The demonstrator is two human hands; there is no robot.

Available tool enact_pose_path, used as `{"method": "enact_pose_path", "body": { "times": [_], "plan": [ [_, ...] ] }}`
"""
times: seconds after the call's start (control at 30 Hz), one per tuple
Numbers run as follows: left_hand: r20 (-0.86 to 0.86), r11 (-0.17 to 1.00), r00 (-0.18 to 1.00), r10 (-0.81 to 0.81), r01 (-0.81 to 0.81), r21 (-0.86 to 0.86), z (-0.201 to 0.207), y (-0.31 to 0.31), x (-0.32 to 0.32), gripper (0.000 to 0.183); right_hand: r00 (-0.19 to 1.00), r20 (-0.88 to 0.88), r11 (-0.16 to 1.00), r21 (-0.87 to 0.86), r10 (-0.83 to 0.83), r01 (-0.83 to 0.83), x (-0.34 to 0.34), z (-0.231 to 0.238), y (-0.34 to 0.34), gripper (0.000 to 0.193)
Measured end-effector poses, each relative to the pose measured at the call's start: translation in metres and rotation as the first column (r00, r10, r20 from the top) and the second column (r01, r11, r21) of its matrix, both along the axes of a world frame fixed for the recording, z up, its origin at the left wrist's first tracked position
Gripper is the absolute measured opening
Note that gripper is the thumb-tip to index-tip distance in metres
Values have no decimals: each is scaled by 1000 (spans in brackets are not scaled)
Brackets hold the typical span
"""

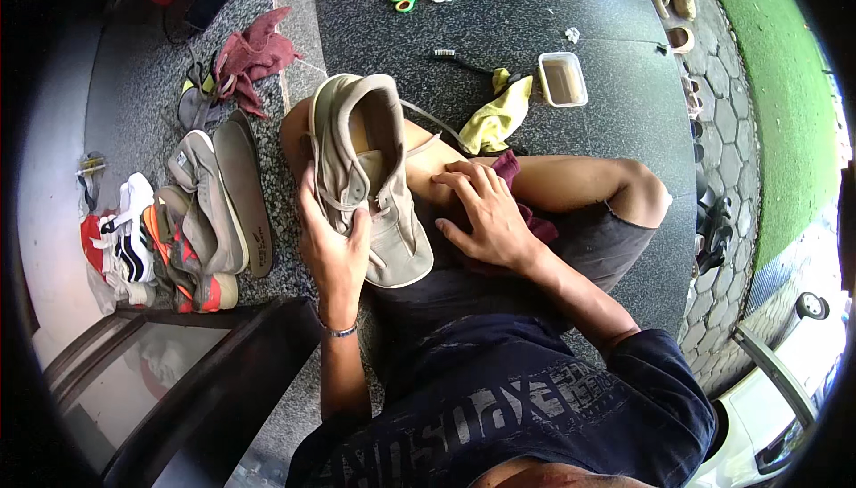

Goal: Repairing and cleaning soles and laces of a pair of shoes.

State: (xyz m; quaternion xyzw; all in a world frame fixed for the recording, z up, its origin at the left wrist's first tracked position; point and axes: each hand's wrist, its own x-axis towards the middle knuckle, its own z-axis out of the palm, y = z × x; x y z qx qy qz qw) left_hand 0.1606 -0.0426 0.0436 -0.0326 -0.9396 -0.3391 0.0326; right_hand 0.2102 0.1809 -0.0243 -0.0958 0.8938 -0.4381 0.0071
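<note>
My left hand is closed around the side of a beige sneaker, thumb on the upper by the lacing. The sneaker rests over my crossed legs, toe toward me and heel opening away. Its loose lace trails right, across my shin. My right hand lies to the right of the sneaker, fingers spread over my leg, holding nothing that I can see. A maroon cloth shows partly beneath that hand. Beyond it lie a yellow cloth and a brush with a dark handle.
A clear plastic tub of murky liquid stands ahead right. Green-handled scissors lie farther off. At left are a maroon rag, a dark insole, a matching beige sneaker and several other shoes. Paving borders the tiled floor at right.
</note>
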Motion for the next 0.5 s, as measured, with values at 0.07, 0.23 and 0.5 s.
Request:
{"method": "enact_pose_path", "body": {
  "times": [0.07, 0.23, 0.5],
  "plan": [
    [-107, 992, 994, 2, 12, 128, -7, -14, 5, 74, 1000, -20, 999, -54, 4, -5, -4, 4, -2, 54],
    [-88, 940, 986, 141, -105, 324, -8, -31, 12, 71, 999, -31, 991, -133, 15, -19, -20, 12, -11, 46],
    [53, 910, 993, 110, -122, 397, -15, -41, 24, 80, 997, -77, 985, -171, -7, -6, -32, 26, -32, 44]
  ]
}}
